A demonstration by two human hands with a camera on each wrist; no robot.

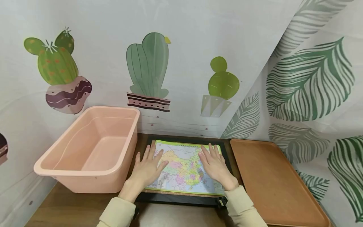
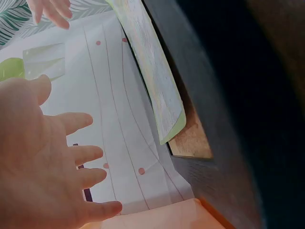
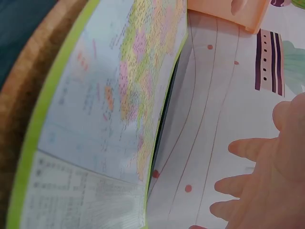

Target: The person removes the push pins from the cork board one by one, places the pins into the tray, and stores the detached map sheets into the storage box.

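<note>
A colourful map sheet with a green border (image 1: 181, 170) lies on a brown board (image 2: 190, 138) inside a black frame (image 1: 175, 198). My left hand (image 1: 147, 170) is over the sheet's left side, fingers spread and straight. Over the right side is my right hand (image 1: 214, 164), its fingers also extended. Both wrist views show the left hand (image 2: 43, 162) and the right hand (image 3: 271, 176) raised a little above the map (image 3: 109, 109), holding nothing. One corner of the sheet curls up slightly in the left wrist view.
A deep pink plastic basin (image 1: 85, 172) stands left of the frame. To the right lies a flat brown tray (image 1: 269, 176). Both share the wooden table (image 1: 62, 205), and a curtain printed with cacti and leaves (image 1: 187, 37) hangs close behind.
</note>
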